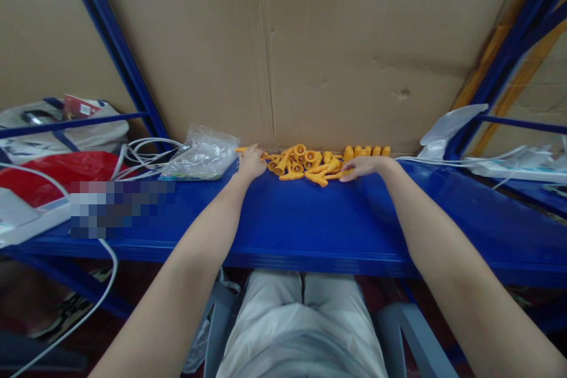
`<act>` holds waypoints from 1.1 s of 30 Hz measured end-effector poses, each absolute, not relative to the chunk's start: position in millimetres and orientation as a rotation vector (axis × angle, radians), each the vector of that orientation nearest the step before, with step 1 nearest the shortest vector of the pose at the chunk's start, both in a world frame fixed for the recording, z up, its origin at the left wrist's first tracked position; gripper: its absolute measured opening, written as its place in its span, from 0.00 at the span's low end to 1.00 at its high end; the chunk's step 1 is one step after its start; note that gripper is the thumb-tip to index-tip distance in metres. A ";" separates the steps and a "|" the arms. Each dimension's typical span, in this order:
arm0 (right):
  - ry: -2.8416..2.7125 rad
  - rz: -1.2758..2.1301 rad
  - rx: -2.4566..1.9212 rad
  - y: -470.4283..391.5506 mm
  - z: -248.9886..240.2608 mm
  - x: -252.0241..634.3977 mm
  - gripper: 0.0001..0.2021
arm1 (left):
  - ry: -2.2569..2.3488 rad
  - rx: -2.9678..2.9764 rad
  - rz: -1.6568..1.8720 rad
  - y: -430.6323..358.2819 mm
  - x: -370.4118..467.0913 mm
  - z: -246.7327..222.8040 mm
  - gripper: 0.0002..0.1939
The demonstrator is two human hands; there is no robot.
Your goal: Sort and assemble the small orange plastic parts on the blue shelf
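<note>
A pile of orange plastic parts lies at the back of the blue shelf, several with flared, cup-like ends. My left hand is at the pile's left end, fingers bent over an orange piece that sticks out past them; most of their grip is hidden. At the right end, my right hand has its thumb and fingers closed about the end of a ridged orange piece. Behind that hand stands a row of orange blocks.
A clear plastic bag lies left of the pile beside white cables and a red bag. Cardboard walls off the back. Blue uprights flank the shelf. A white power strip is at right.
</note>
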State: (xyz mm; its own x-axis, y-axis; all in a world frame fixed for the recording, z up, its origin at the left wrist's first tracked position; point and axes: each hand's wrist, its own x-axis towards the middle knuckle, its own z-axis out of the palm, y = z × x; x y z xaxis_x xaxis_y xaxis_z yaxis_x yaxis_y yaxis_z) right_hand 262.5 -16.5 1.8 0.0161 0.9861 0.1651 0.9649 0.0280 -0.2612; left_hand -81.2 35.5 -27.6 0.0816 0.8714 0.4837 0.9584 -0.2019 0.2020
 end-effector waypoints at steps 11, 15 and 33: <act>-2.236 0.468 -1.814 -31.0 19.6 238.5 0.11 | -1.261 -2.382 -0.965 18.3 -47.7 -13.1 0.18; -2.061 0.569 -1.612 -39.5 27.9 229.3 0.14 | -1.033 -2.488 -0.956 16.6 -37.4 -11.6 0.16; -1.749 -0.090 -1.182 -38.9 30.1 186.3 0.16 | -0.844 -2.628 -0.846 -2.8 -19.6 -11.3 0.25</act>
State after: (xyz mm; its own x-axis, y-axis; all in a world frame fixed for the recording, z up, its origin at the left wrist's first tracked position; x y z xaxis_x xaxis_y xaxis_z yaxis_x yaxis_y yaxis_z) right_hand 186.3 -38.9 30.1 -0.0418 0.6655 0.7452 0.7382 0.5232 -0.4258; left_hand -19.6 -2.8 -11.3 0.6628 0.4498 0.5986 0.5975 -0.7995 -0.0607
